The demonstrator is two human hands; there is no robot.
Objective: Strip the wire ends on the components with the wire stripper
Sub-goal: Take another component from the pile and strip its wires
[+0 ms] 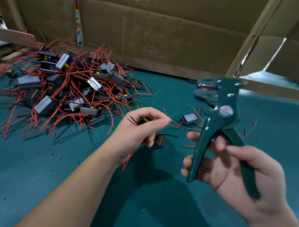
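Black component casings (47, 53), yellow parts (45, 56) inside

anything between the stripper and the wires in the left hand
Nothing visible does. The stripper, in the right hand, is raised apart from the wires held in the left hand. One loose component lies on the mat under the gap.

The green stripper (220, 112) stands head up in the right hand (246, 174), its handles spread apart. The left hand (139, 131) holds a small dark part (159, 141) with red and black wires. A second part (189, 117) lies alone just behind. A heap (69, 84) of parts with red wires lies far left.
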